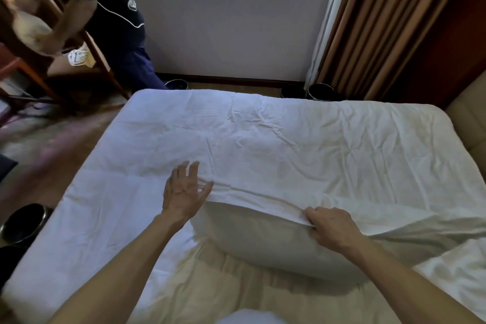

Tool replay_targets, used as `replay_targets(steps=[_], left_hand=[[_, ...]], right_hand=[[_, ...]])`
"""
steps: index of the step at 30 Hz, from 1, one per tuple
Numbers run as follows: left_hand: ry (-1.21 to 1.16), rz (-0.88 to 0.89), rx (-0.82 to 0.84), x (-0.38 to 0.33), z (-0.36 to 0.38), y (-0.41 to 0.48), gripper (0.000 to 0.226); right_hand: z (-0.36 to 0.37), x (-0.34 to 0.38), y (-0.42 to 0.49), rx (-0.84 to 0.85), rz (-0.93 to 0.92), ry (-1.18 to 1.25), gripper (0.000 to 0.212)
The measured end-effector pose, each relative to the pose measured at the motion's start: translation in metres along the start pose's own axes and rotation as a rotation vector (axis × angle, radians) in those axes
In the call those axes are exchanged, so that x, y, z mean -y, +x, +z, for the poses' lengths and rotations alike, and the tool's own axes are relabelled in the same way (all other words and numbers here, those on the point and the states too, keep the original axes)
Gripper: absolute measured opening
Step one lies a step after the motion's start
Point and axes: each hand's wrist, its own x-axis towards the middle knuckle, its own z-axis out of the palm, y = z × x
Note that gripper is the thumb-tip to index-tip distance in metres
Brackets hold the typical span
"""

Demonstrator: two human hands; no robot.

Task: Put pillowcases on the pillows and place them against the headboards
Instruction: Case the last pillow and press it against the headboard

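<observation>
1. The right hand (331, 226) has its fingers curled tight. They pinch the edge of the white pillowcase (263, 198).
2. The left hand (184, 189) is open with its fingers spread wide. Its thumb is right at the left corner of the pillowcase.
3. The pinched edge sits over the top of the pillow (263, 242). The bare pillow pokes out below it.
4. The pillow lies on the bed (105, 218), close to the near side.
5. The tan headboard (470, 129) is at the right end of the bed, well apart from the pillow.
6. Another person in dark clothes (115, 16) bends down past the far left corner.
7. A black bin (320, 91) stands by the brown curtain (381, 21).
</observation>
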Motion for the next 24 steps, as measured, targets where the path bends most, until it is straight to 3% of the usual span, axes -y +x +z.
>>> replay_targets(steps=[3,5,8,13,20,24], left_hand=[[-0.125,-0.191,0.287,-0.004,0.006,0.004,0.079],[-0.055,-0.18,0.266,-0.013,0.01,0.005,0.08],[0.125,0.01,0.193,-0.035,0.015,0.006,0.08],[0.164,0.372,0.326,-0.084,0.024,0.001,0.094],[0.164,0.493,0.409,-0.122,0.049,0.0,0.081],[0.147,0.566,0.443,-0.141,0.052,0.003,0.085]], right_hand=[[0.0,-0.001,-0.003,0.004,0.023,0.031,0.03],[0.003,-0.003,-0.005,-0.002,0.035,0.064,0.029],[0.008,-0.007,-0.008,-0.028,0.048,0.075,0.03],[0.009,-0.008,-0.013,-0.057,0.061,0.095,0.028],[0.013,-0.029,-0.039,-0.058,0.133,0.083,0.033],[0.013,-0.052,-0.059,-0.054,0.218,0.104,0.037]])
